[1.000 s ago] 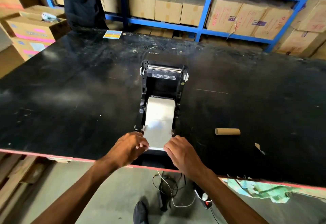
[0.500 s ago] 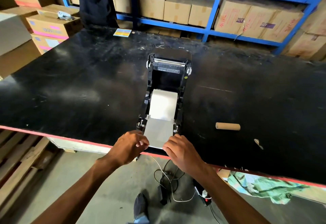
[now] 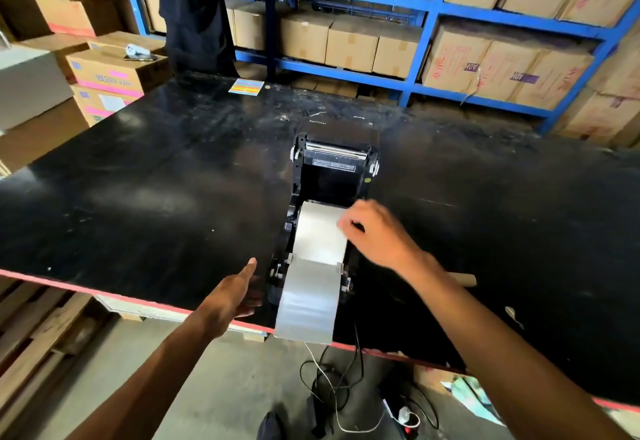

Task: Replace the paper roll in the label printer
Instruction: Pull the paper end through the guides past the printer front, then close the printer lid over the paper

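The label printer (image 3: 332, 197) sits open on the black counter (image 3: 138, 197) near its front edge, lid tipped back. A white paper roll (image 3: 320, 228) lies in its bay, and a smooth, blank strip of paper (image 3: 308, 301) runs forward between the guides and hangs over the counter's red edge. My right hand (image 3: 374, 231) rests on the roll's right side, fingers curled together on the paper. My left hand (image 3: 235, 297) hovers just beside the printer's left front corner, fingers spread and holding nothing.
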Tool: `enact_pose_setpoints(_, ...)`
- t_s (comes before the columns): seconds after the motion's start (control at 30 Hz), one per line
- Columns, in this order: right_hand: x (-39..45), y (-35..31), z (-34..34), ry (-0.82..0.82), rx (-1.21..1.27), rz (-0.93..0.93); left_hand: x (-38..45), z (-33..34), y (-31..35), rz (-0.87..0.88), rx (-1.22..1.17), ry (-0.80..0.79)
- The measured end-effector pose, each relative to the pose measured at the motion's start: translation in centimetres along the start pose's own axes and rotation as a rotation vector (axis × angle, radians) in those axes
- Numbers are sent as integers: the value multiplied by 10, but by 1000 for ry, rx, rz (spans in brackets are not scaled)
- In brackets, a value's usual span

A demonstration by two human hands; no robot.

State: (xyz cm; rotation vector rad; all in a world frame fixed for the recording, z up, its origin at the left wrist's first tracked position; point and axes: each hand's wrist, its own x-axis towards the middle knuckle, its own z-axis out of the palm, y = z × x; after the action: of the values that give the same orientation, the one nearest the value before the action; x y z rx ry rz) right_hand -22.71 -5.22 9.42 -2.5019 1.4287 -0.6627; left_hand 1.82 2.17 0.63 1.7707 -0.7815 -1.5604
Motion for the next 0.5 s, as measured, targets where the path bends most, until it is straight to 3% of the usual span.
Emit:
enact_pose_setpoints(0.1, 63, 15, -30, 121, -152, 50, 4, 2, 4, 24, -1, -21)
enact_pose_setpoints(0.27, 121, 29, -37, -87, -329, 228, 6, 3, 3, 44, 70, -10)
enact_pose_setpoints(0.33, 119, 30, -26, -90, -320, 259, 6, 2, 3, 45, 69, -13)
enact_pose_setpoints(0.5, 72, 18, -8, 359, -257, 102, 6, 4, 3, 56, 82, 22)
